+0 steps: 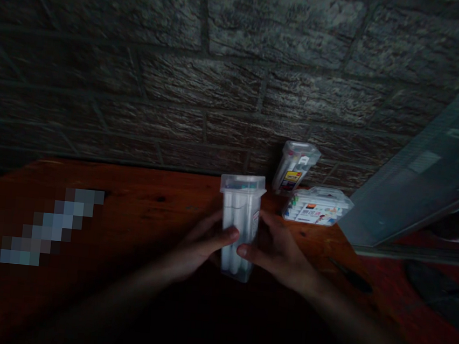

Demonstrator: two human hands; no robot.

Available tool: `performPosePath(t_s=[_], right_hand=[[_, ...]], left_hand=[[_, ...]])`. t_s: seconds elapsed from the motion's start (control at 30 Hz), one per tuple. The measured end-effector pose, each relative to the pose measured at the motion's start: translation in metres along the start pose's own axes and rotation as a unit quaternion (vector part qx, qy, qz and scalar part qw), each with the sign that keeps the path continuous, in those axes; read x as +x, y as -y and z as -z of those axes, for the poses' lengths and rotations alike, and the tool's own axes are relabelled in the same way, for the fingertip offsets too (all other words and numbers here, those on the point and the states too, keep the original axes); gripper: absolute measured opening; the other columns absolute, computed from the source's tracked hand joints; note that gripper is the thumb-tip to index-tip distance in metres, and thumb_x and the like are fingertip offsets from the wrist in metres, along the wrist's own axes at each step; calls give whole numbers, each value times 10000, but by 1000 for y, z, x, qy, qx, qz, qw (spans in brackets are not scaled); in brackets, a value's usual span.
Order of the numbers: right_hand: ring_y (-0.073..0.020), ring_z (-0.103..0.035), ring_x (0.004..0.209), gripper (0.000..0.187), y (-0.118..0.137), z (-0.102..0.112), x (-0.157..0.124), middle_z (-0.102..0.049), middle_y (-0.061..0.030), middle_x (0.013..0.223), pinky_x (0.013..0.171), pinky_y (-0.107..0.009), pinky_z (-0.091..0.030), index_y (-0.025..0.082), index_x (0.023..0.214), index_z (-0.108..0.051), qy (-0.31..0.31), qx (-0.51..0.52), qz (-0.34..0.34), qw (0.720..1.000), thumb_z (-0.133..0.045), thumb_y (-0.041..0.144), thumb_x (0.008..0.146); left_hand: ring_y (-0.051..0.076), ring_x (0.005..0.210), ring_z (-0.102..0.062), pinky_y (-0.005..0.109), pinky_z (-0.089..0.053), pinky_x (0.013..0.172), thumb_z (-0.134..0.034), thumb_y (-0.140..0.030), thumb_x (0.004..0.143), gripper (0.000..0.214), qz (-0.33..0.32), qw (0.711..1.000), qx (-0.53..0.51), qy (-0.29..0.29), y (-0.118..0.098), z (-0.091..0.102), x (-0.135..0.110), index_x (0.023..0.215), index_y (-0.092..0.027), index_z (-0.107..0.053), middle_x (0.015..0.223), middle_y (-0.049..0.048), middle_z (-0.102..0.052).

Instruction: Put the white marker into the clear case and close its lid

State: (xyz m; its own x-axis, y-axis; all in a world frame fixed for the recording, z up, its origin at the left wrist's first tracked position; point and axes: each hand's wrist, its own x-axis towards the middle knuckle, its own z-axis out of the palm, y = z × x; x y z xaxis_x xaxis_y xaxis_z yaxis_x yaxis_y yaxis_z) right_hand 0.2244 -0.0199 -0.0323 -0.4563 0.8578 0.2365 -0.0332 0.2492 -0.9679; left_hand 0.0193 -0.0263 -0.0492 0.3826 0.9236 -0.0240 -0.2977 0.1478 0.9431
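A tall clear plastic marker case (241,205) with white markers inside stands upright on the reddish wooden table (140,207). My left hand (202,245) wraps its left side, thumb pressed on the front. On the right side my right hand (274,249) grips it the same way, thumb nearly meeting the other thumb. Both hands are closed on the case.
A second marker case (295,166) leans upright against the dark brick wall (222,74). A third marker case (317,205) lies flat beside it. A slanted glass pane (427,180) stands at the right. A dark pen-like object (351,277) lies on the table right of my right wrist.
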Motion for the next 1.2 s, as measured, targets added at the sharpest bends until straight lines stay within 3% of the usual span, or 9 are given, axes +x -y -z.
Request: performPosePath(t_s=[0.27, 0.47, 0.7, 0.93, 1.2], right_hand=[[-275, -711, 1083, 502, -2, 1, 0, -736, -88, 1212, 953, -478, -590, 223, 1261, -646, -20, -28, -15, 999, -865, 324, 821], [-279, -701, 1077, 500, 1, 3, 1, -735, -97, 1190, 953, -487, -586, 223, 1220, -646, -51, -46, -12, 998, -871, 370, 798], [-271, -693, 1124, 533, 0, 3, 1, -723, -91, 1223, 1008, -481, -574, 242, 1269, -631, -66, -51, 19, 996, -872, 365, 809], [-267, -714, 1138, 584, 2, 4, 1, -709, -95, 1295, 980, -466, -609, 275, 1362, -600, -48, 25, -4, 999, -856, 355, 843], [-252, -714, 1124, 546, 3, 5, 1, -718, -59, 1264, 990, -451, -605, 305, 1332, -657, -40, 56, 1, 998, -872, 304, 829]], left_hand=[[224, 934, -737, 239, -593, 656, -862, -427, 819, 505, -42, 999, -10, 17, -2, -2, 4, 1264, -225, -736, 1169, 113, -775], [235, 843, -739, 274, -631, 574, -766, -441, 892, 585, -6, 999, -12, 41, -1, 2, 4, 1420, -233, -627, 1204, 145, -746], [284, 907, -752, 305, -645, 567, -691, -467, 937, 591, -9, 998, -36, 49, -3, 2, 4, 1464, -223, -580, 1286, 176, -713], [271, 888, -754, 303, -656, 570, -754, -460, 905, 587, -37, 999, 6, 16, -6, 3, 5, 1418, -212, -613, 1247, 170, -729], [240, 853, -756, 258, -631, 583, -813, -434, 866, 563, -65, 998, 4, 1, -6, 4, 5, 1356, -199, -662, 1140, 142, -772]])
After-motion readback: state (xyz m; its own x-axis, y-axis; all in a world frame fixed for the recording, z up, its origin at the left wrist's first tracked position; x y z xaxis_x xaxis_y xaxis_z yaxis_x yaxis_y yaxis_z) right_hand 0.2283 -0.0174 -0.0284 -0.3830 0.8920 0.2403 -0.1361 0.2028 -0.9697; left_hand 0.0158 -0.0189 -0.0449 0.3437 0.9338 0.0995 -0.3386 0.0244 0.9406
